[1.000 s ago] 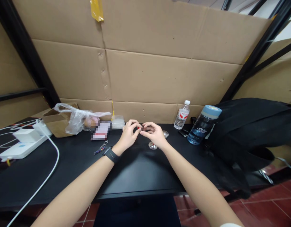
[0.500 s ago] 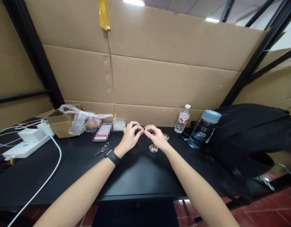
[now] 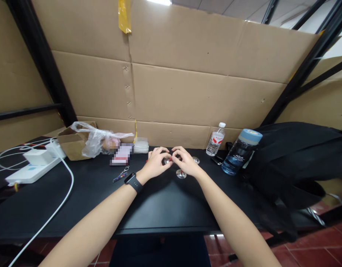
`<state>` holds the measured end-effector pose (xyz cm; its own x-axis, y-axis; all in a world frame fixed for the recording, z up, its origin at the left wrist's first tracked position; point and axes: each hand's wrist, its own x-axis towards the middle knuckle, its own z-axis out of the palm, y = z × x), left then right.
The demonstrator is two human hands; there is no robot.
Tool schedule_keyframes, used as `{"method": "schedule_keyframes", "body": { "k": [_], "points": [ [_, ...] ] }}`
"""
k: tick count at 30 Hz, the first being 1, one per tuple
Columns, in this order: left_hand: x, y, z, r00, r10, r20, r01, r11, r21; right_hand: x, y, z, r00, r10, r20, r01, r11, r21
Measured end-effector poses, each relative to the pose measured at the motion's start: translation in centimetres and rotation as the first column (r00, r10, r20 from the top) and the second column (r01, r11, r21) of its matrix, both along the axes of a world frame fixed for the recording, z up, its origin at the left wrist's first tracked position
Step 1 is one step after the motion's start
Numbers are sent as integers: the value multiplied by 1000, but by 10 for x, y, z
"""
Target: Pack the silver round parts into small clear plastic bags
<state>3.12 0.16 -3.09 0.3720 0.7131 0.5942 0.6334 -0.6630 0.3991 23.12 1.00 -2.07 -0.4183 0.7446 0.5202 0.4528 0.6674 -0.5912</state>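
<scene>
My left hand (image 3: 155,164), with a black watch on its wrist, and my right hand (image 3: 186,161) meet at the back of the black table (image 3: 160,204). Their fingertips pinch together on a small shiny round piece (image 3: 168,160). A similar silver disc with a red centre (image 3: 181,174) lies on the table just under my right hand. Another small disc (image 3: 196,160) lies right of that hand.
A clear water bottle (image 3: 216,139), a blue bottle (image 3: 240,152) and a black bag (image 3: 293,159) stand to the right. On the left are a cardboard box with a plastic bag (image 3: 84,141), a white power strip (image 3: 29,172) with cables, and a small keychain (image 3: 120,176).
Both hands have lowered toward the table, still joined. The piece between the fingertips now shows as a shiny round disc rather than a small red and dark bit.
</scene>
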Motion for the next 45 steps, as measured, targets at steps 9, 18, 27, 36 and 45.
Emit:
{"method": "schedule_keyframes", "body": {
  "k": [9, 18, 27, 36, 45],
  "points": [
    [-4, 8, -7, 995, 41, -95, -38, 999, 35, 25, 1, 13, 950, 29, 310, 25, 985, -168],
    [-4, 5, -5, 997, -45, -67, 40, 997, -72, 36, 0, 16, 791, 118, 600, 82, 952, -296],
    [-8, 10, -3, 1000, -5, -24, 2, 990, -138, 27, 2, 16, 928, 22, 371, 64, 974, -218],
    [-6, 18, 0, 913, -36, 405, 188, 921, -342, 6, 7, 7, 975, -37, -219, -7, 981, -194],
    [-6, 22, -10, 907, -38, 419, 222, 889, -401, -10, 6, -13, 897, -45, -440, -171, 882, -439]
  ]
}}
